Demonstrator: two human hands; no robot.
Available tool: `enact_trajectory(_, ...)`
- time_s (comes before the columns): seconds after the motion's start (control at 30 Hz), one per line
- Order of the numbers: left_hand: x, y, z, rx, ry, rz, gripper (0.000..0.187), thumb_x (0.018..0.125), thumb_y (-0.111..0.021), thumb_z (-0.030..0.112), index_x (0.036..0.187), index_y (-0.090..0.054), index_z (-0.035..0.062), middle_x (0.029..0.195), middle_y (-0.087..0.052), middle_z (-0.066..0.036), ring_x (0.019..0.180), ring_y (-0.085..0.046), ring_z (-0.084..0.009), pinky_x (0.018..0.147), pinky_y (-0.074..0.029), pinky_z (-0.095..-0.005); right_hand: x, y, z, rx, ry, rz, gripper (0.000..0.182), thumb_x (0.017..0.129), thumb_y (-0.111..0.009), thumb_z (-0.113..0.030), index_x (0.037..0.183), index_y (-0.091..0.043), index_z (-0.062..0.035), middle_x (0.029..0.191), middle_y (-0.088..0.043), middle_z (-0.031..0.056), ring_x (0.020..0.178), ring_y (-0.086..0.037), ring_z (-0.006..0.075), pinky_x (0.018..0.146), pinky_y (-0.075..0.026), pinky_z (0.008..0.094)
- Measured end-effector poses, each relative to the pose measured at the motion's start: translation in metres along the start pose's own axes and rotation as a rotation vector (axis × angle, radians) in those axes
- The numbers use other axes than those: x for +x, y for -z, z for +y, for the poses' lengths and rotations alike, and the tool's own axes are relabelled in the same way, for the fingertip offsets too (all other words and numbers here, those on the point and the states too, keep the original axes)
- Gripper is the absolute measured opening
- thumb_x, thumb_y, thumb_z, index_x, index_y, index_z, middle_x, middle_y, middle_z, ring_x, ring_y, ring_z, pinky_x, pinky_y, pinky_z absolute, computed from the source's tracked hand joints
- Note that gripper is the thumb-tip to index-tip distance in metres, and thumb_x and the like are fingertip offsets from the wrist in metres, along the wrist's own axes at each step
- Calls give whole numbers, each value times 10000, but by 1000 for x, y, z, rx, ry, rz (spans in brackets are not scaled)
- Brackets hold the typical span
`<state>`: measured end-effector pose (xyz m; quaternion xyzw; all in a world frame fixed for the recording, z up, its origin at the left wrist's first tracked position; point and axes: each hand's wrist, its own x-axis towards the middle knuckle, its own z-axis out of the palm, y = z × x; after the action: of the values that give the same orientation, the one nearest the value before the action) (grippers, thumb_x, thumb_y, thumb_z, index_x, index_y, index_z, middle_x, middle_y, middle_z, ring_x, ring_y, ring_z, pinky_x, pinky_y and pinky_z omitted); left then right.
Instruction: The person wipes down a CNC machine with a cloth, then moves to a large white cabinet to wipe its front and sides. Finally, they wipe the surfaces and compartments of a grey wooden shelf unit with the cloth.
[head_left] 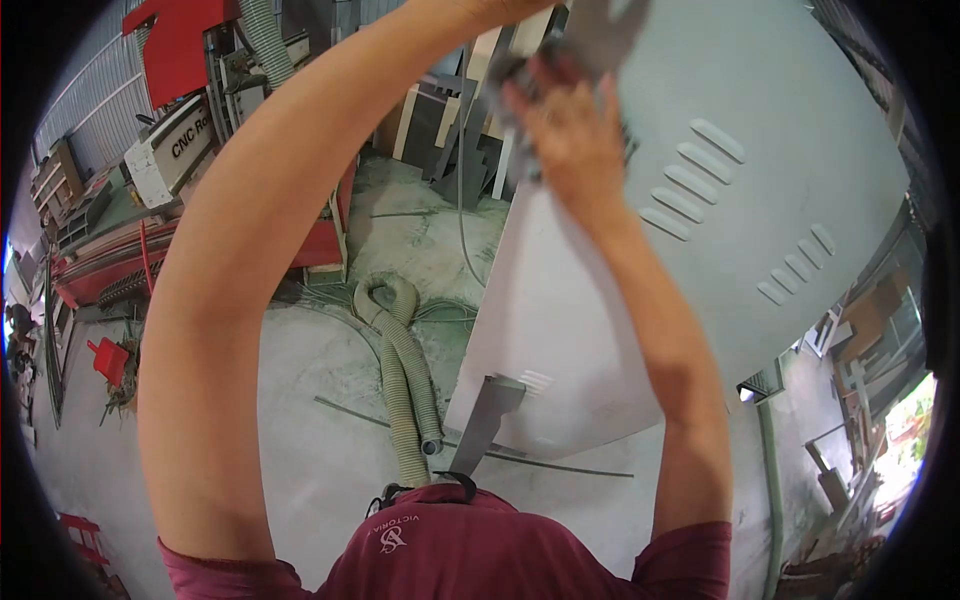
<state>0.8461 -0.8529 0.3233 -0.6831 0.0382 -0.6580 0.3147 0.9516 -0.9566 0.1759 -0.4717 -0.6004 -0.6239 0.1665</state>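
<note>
A large pale grey panel point(800, 130) with rows of raised louvre slots stands tilted before me. My right hand point(575, 135) is up near its upper left edge, fingers bent over a dark grey object point(515, 85) smeared by motion; its kind cannot be made out. My left arm reaches up across the view, and only the wrist end of my left hand point(500, 8) shows at the top border. Its fingers are cut off or hidden. A flat grey metal bracket point(485, 425) juts out near the panel's lower corner, close to my chest.
A ribbed hose point(405, 390) lies looped on the concrete floor, beside a long thin strip point(570, 467). A thin cable point(461, 190) hangs left of the panel. A red and white CNC machine point(180, 150) stands at left. Offcut boards point(430, 125) lean behind.
</note>
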Motion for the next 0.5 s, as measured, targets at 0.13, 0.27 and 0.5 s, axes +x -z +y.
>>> enact_trajectory(0.13,-4,-3,34,-35,-197,-151,579,916,-468,291,1423,-239,130,1480,-206,-186,1362,-210,-345,1114,-169,-504,-105,-6,-71,206,180,-287,547,809,-482,-130,1349,-394,-114,1468,-297,114,1346,-302,296,1050,-244,545)
enact_trajectory(0.27,-12,-28,59,-115,-149,-153,577,920,-445,332,1425,-237,144,1478,-209,-187,1371,-178,-366,1113,-151,-518,-244,-6,-140,295,465,-643,570,816,-438,-117,1359,-322,11,1470,-274,126,1375,-230,258,1135,-130,464)
enact_trajectory(0.5,-12,-24,77,-95,-26,-131,535,887,-503,325,1395,-359,238,1480,-258,-72,1384,-176,-279,1118,-139,-456,-344,66,-96,273,403,-661,437,846,-483,-203,1282,-506,-176,1454,-337,35,1364,-262,209,1114,-172,427)
